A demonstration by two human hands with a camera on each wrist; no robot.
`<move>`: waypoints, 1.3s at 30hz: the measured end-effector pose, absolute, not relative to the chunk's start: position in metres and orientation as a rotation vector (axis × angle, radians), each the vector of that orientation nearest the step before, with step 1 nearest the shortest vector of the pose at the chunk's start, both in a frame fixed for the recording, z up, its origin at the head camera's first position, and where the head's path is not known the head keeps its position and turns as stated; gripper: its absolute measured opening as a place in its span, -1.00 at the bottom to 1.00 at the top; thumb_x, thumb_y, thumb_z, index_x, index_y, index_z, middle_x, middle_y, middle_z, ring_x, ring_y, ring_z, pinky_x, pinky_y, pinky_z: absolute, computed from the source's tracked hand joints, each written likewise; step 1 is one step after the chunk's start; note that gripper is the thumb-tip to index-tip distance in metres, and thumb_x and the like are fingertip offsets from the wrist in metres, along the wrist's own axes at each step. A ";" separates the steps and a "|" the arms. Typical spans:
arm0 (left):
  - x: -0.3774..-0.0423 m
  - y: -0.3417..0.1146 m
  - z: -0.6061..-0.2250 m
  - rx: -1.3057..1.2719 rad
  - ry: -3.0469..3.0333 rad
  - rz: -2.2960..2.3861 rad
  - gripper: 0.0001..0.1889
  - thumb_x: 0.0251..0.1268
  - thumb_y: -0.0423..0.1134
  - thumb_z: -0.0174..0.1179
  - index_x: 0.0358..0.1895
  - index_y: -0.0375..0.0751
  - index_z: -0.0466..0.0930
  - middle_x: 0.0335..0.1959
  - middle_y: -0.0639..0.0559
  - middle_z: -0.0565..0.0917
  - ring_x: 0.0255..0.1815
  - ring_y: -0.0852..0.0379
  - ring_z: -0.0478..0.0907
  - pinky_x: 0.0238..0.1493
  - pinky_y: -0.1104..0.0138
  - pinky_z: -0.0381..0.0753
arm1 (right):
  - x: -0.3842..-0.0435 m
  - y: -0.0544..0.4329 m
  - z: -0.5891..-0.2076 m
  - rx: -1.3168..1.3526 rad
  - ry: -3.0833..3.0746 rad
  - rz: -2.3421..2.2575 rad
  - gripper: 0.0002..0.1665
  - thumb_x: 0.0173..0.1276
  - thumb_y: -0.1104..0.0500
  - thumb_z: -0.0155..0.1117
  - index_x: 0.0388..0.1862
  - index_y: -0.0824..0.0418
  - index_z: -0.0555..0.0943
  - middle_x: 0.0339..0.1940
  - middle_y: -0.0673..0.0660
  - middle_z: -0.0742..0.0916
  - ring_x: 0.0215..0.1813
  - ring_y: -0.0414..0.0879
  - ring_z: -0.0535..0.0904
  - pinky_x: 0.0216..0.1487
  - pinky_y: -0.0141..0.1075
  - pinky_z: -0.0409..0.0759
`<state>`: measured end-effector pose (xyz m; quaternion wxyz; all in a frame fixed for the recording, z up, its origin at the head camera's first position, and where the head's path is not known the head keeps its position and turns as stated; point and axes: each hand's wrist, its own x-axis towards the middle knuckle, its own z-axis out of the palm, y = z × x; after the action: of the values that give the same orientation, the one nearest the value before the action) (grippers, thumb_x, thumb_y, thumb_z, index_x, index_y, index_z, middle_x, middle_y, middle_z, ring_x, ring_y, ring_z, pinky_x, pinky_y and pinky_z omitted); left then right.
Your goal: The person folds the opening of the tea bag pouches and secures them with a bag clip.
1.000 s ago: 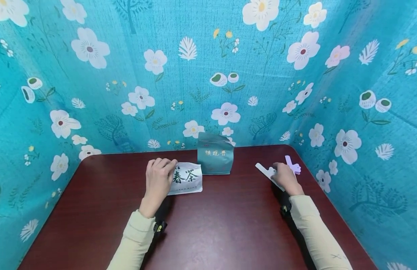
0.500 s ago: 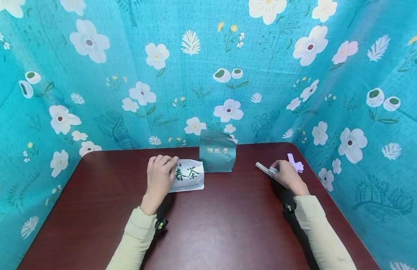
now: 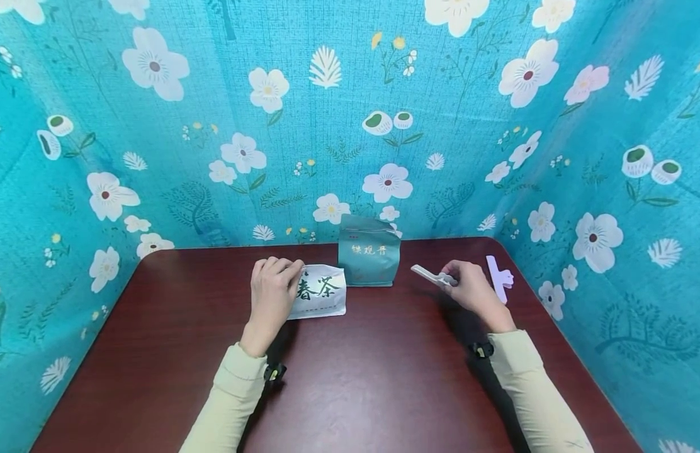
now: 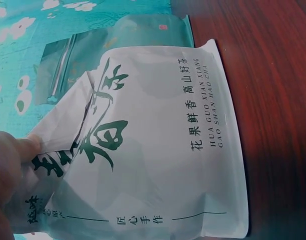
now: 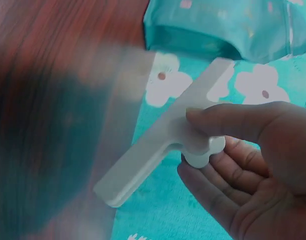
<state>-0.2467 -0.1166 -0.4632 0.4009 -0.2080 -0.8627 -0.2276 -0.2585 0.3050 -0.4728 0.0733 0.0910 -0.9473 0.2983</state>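
Note:
A white tea bag (image 3: 323,292) with dark green lettering stands on the table, and my left hand (image 3: 273,296) grips its top, which is folded over. In the left wrist view the fold of the tea bag (image 4: 153,130) shows beside my thumb. Off to the right, my right hand (image 3: 474,288) pinches a white bag clip (image 3: 432,275) above the tabletop. The right wrist view shows the thumb on the flower-shaped handle of the clip (image 5: 143,150), with fingers curled behind. The clip and the tea bag are well apart.
A green tea bag (image 3: 368,255) with gold lettering stands upright at the back, behind the white one. A lilac bag clip (image 3: 500,280) lies near the right edge of the dark red table (image 3: 372,377). A blue floral curtain (image 3: 304,157) encloses the back and sides.
My right hand has lifted the white clip off the table beside the lilac clip and moved it a little left. The left hand keeps its hold on the white tea bag.

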 end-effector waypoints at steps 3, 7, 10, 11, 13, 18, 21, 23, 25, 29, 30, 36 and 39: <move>-0.247 -0.117 -0.464 -0.518 -2.184 -0.576 -0.90 0.26 -0.33 0.41 -0.19 -0.19 0.83 -0.41 -0.03 0.74 -0.34 -0.02 0.56 -0.08 0.07 0.43 | -0.259 0.294 -0.472 0.335 -2.821 0.936 -0.78 0.17 0.42 0.51 -0.22 0.28 0.68 -0.34 0.18 0.75 -0.33 0.02 0.59 -0.17 -0.05 0.65; -0.247 -0.118 -0.466 -0.509 -2.184 -0.591 -0.90 0.26 -0.33 0.42 -0.19 -0.18 0.83 -0.41 -0.03 0.74 -0.34 -0.01 0.56 -0.08 0.08 0.43 | -0.260 0.277 -0.473 0.403 -2.778 0.976 -0.78 0.17 0.39 0.54 -0.21 0.29 0.70 -0.34 0.15 0.76 -0.34 -0.02 0.61 -0.18 -0.07 0.66; -0.247 -0.118 -0.466 -0.507 -2.182 -0.598 -0.90 0.26 -0.32 0.42 -0.18 -0.18 0.83 -0.41 -0.04 0.75 -0.34 -0.01 0.55 -0.08 0.08 0.43 | -0.260 0.265 -0.474 0.444 -2.755 1.002 -0.77 0.18 0.37 0.54 -0.18 0.28 0.72 -0.32 0.15 0.76 -0.33 -0.03 0.61 -0.20 -0.09 0.68; -0.247 -0.119 -0.466 -0.505 -2.181 -0.599 -0.89 0.26 -0.32 0.42 -0.18 -0.18 0.84 -0.41 -0.04 0.75 -0.34 -0.01 0.55 -0.08 0.08 0.43 | -0.261 0.260 -0.474 0.459 -2.749 1.009 -0.77 0.18 0.36 0.54 -0.18 0.28 0.72 -0.31 0.15 0.77 -0.33 -0.03 0.61 -0.21 -0.09 0.68; -0.248 -0.119 -0.465 -0.503 -2.180 -0.599 -0.88 0.25 -0.31 0.43 -0.18 -0.18 0.84 -0.40 -0.04 0.76 -0.34 -0.01 0.55 -0.07 0.08 0.42 | -0.260 0.251 -0.475 0.487 -2.734 1.025 -0.78 0.19 0.36 0.53 -0.17 0.27 0.73 -0.31 0.14 0.77 -0.33 -0.04 0.61 -0.22 -0.10 0.68; -0.248 -0.119 -0.464 -0.499 -2.170 -0.596 -0.87 0.21 -0.31 0.46 -0.18 -0.18 0.84 -0.40 -0.04 0.76 -0.34 0.00 0.55 -0.09 0.10 0.42 | -0.258 0.230 -0.480 0.600 -2.679 1.064 -0.78 0.20 0.38 0.51 -0.17 0.26 0.73 -0.28 0.11 0.76 -0.30 -0.08 0.63 -0.20 -0.08 0.70; -0.248 -0.119 -0.465 -0.512 -2.164 -0.595 -0.87 0.21 -0.31 0.46 -0.19 -0.18 0.84 -0.41 -0.04 0.75 -0.34 -0.01 0.55 -0.10 0.09 0.43 | -0.257 0.220 -0.485 0.673 -2.643 1.070 -0.78 0.19 0.40 0.49 -0.18 0.26 0.72 -0.26 0.11 0.75 -0.26 -0.08 0.65 -0.19 -0.07 0.72; -0.248 -0.119 -0.464 -0.526 -2.161 -0.595 -0.88 0.21 -0.31 0.46 -0.19 -0.19 0.83 -0.41 -0.04 0.75 -0.34 -0.01 0.55 -0.10 0.08 0.43 | -0.256 0.214 -0.487 0.699 -2.625 1.085 -0.78 0.18 0.41 0.49 -0.19 0.26 0.72 -0.26 0.10 0.74 -0.25 -0.09 0.66 -0.19 -0.09 0.73; -0.249 -0.119 -0.464 -0.534 -2.159 -0.596 -0.89 0.22 -0.31 0.45 -0.20 -0.19 0.83 -0.41 -0.03 0.75 -0.34 -0.01 0.55 -0.10 0.08 0.43 | -0.257 0.209 -0.488 0.717 -2.612 1.121 -0.79 0.19 0.40 0.49 -0.20 0.25 0.72 -0.26 0.10 0.73 -0.24 -0.10 0.66 -0.18 -0.09 0.74; -0.250 -0.119 -0.464 -0.535 -2.150 -0.596 -0.90 0.22 -0.31 0.45 -0.22 -0.19 0.83 -0.42 -0.03 0.75 -0.35 -0.01 0.54 -0.11 0.09 0.43 | -0.259 0.199 -0.487 0.744 -2.583 1.200 -0.77 0.21 0.40 0.49 -0.14 0.28 0.73 -0.21 0.13 0.73 -0.18 -0.05 0.69 -0.12 -0.06 0.75; -0.250 -0.118 -0.465 -0.535 -2.149 -0.594 -0.91 0.22 -0.31 0.45 -0.22 -0.18 0.83 -0.42 -0.02 0.74 -0.35 0.00 0.54 -0.11 0.09 0.43 | -0.259 0.197 -0.487 0.753 -2.573 1.211 -0.74 0.22 0.40 0.49 -0.10 0.30 0.73 -0.19 0.14 0.73 -0.17 -0.02 0.69 -0.11 -0.04 0.75; -0.251 -0.118 -0.466 -0.548 -2.156 -0.576 -0.91 0.26 -0.29 0.43 -0.21 -0.17 0.83 -0.41 -0.01 0.75 -0.35 0.01 0.54 -0.11 0.10 0.43 | -0.261 0.190 -0.484 0.802 -2.487 1.214 -0.70 0.19 0.37 0.53 -0.08 0.27 0.76 -0.21 0.12 0.75 -0.18 0.14 0.69 -0.15 0.07 0.73; -0.251 -0.119 -0.467 -0.547 -2.159 -0.569 -0.91 0.28 -0.29 0.42 -0.20 -0.17 0.83 -0.40 -0.01 0.75 -0.34 0.01 0.54 -0.10 0.10 0.43 | -0.262 0.188 -0.483 0.831 -2.478 1.218 -0.71 0.18 0.32 0.56 -0.09 0.24 0.77 -0.23 0.08 0.76 -0.19 0.08 0.70 -0.16 0.04 0.74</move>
<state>-0.2506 -0.1191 -0.4672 0.4091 -0.2173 -0.8570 -0.2257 -0.2621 0.1879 -0.4828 0.1286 0.2859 -0.8522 0.4189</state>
